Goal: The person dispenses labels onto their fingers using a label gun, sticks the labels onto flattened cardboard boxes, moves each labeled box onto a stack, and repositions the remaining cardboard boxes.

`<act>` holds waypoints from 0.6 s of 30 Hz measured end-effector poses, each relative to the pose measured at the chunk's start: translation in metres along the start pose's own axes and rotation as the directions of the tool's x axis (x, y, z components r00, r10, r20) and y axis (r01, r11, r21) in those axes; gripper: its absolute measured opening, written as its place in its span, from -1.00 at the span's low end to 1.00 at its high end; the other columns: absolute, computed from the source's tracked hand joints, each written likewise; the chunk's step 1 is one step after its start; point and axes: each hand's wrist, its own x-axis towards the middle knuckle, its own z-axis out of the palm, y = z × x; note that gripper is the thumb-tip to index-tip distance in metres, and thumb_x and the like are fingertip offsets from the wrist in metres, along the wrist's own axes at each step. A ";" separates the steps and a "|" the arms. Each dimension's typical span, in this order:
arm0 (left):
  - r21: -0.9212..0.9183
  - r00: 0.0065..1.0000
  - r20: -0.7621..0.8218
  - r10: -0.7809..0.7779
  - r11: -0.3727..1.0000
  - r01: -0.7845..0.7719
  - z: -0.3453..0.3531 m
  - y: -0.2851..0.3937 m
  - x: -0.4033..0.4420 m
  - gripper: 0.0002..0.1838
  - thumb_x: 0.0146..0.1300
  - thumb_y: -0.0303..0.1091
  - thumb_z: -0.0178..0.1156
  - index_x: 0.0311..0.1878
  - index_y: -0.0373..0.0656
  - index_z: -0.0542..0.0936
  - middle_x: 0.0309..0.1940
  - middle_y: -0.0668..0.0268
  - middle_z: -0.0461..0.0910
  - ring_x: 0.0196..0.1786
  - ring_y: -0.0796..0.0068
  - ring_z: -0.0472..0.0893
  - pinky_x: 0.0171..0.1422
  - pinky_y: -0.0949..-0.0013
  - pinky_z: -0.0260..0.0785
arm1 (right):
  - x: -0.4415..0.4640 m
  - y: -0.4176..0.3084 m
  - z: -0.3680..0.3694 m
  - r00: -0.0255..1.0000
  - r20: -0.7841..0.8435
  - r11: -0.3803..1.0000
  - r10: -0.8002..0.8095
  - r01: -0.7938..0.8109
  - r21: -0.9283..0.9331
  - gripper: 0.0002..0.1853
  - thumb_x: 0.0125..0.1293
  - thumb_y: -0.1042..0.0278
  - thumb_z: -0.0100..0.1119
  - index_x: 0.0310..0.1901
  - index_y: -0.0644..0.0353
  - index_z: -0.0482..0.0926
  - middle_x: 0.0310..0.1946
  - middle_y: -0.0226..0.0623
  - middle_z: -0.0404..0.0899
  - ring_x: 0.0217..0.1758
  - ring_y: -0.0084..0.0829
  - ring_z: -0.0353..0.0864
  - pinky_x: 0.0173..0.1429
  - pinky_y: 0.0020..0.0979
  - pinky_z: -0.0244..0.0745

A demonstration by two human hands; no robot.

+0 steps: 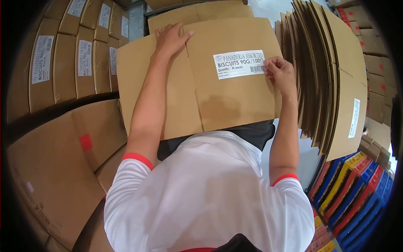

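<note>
A flat, folded cardboard carton (235,101) lies in front of my torso. A white printed label (228,72) reading "Panaderia Assorted Biscuits 90G/100G" is on its right half. My left hand (171,40) lies near the carton's top edge, fingers stretched and thumb spread out to the right. At the label's right end, my right hand (282,75) has thumb and fingers pinched together on its edge. The label looks flat on the cardboard; whether that end is stuck down is hidden by my fingers. Another flat carton (210,11) lies behind the first.
A stack of flat cartons (315,67) stands at the right, its outermost one bearing a label (354,118). Labelled closed boxes (63,59) are piled at the left, above a large box (63,168). Blue, red and yellow crates (352,197) sit at the lower right.
</note>
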 end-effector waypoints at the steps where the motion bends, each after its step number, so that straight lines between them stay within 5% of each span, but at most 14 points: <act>1: -0.002 1.000 -0.002 0.018 1.000 -0.018 -0.004 0.005 -0.006 -0.28 0.33 0.27 0.31 0.39 -0.01 0.62 0.32 0.12 0.64 0.51 0.12 0.45 0.75 -0.13 -0.15 | -0.003 0.008 -0.002 0.998 -0.009 0.994 0.066 -0.066 -0.083 -0.82 0.43 0.39 0.35 -0.25 0.36 0.71 -0.48 -0.43 0.65 -0.44 -0.64 0.55 -0.34 -0.53 0.41; 3: -0.002 0.998 -0.054 0.020 1.000 -0.020 -0.009 0.012 -0.016 -0.31 0.33 0.28 0.31 0.33 -0.02 0.65 0.27 0.14 0.66 0.47 0.13 0.49 0.75 -0.13 -0.15 | -0.009 0.001 -0.001 0.997 -0.012 0.990 0.081 -0.082 -0.113 -0.79 0.47 0.30 0.34 -0.30 0.25 0.68 -0.53 -0.51 0.56 -0.50 -0.69 0.42 -0.39 -0.55 0.30; 5: -0.004 0.993 -0.115 0.016 1.000 -0.016 -0.010 0.014 -0.026 -0.34 0.33 0.28 0.30 0.28 -0.03 0.68 0.22 0.15 0.68 0.42 0.14 0.52 0.75 -0.13 -0.14 | -0.007 -0.002 -0.003 0.995 0.008 0.974 0.098 -0.094 -0.206 -0.79 0.41 0.38 0.33 -0.29 0.40 0.69 -0.54 -0.39 0.60 -0.49 -0.62 0.50 -0.36 -0.46 0.37; 18: -0.026 0.985 -0.166 0.045 0.998 -0.050 -0.001 0.003 -0.030 -0.42 0.39 0.24 0.26 0.26 0.03 0.69 0.17 0.19 0.68 0.40 0.14 0.50 0.74 -0.14 -0.15 | -0.001 0.011 0.003 0.997 -0.012 0.928 0.074 -0.073 -0.365 -0.76 0.28 0.28 0.41 -0.25 0.35 0.75 -0.51 -0.27 0.70 -0.46 -0.50 0.62 -0.25 -0.39 0.49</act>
